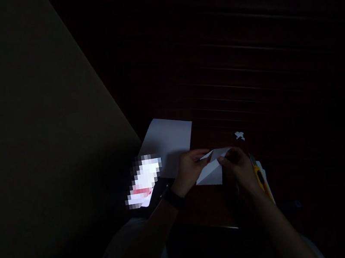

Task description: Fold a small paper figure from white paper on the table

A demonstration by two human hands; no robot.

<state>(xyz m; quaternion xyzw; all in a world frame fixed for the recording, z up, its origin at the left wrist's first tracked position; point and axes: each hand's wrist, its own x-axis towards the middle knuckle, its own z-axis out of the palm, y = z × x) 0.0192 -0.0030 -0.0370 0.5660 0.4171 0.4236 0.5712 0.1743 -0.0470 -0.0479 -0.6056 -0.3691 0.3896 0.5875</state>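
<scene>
The scene is very dark. Between both hands is a folded piece of white paper [212,170], held just above a dark wooden table [251,90]. My left hand [190,169] pinches its left edge, with a dark watch on that wrist. My right hand [239,166] grips its right side with the fingers curled closed. A yellow utility knife [260,176] lies on the table just right of my right hand.
A flat white sheet of paper [170,142] lies behind my left hand. A bright lit phone screen [144,181] sits to the left of it. A small white folded paper figure [239,136] rests farther back on the table. A pale wall fills the left.
</scene>
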